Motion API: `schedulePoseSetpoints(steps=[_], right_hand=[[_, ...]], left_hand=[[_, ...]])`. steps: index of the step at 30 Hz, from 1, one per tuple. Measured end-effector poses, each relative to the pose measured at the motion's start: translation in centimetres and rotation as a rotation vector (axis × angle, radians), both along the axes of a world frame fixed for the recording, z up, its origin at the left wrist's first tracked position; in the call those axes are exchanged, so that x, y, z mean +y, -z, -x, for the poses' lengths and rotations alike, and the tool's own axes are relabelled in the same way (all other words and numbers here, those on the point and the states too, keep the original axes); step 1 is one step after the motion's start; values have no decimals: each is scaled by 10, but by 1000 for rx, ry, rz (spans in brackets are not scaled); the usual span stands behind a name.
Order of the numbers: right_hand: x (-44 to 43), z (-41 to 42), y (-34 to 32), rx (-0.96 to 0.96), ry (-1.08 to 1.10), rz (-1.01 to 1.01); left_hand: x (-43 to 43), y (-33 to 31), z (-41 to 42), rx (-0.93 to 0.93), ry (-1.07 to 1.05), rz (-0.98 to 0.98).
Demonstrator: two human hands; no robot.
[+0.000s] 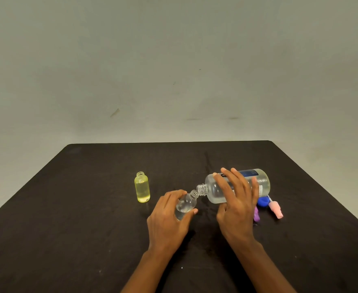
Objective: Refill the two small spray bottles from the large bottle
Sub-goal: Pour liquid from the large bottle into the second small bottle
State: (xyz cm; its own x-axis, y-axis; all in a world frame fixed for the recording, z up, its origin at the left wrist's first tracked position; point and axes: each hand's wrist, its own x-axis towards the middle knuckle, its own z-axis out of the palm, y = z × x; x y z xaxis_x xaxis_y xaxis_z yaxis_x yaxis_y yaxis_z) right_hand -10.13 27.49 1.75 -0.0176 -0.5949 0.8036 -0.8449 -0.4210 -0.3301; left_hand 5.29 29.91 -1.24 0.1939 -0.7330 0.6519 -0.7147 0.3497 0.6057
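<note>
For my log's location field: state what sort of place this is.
Probably a bare staged work spot, not a lived-in room: a black cloth-covered table against a plain scuffed grey wall, and only refill gear in sight: a large clear blue-labelled plastic bottle, a small clear plastic bottle, a small yellow plastic bottle.

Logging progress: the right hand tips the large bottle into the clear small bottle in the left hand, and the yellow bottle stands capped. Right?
Not capped: the head view shows the yellow bottle standing with its neck open. The right hand does tip the large bottle into the clear small bottle in the left hand.
</note>
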Motion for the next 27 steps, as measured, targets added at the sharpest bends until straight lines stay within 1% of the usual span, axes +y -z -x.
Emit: schedulePoseSetpoints(steps=[27], right_hand=[[-1, 0, 1, -2, -3, -5]], left_hand=[[1, -3, 1, 0, 2, 2]])
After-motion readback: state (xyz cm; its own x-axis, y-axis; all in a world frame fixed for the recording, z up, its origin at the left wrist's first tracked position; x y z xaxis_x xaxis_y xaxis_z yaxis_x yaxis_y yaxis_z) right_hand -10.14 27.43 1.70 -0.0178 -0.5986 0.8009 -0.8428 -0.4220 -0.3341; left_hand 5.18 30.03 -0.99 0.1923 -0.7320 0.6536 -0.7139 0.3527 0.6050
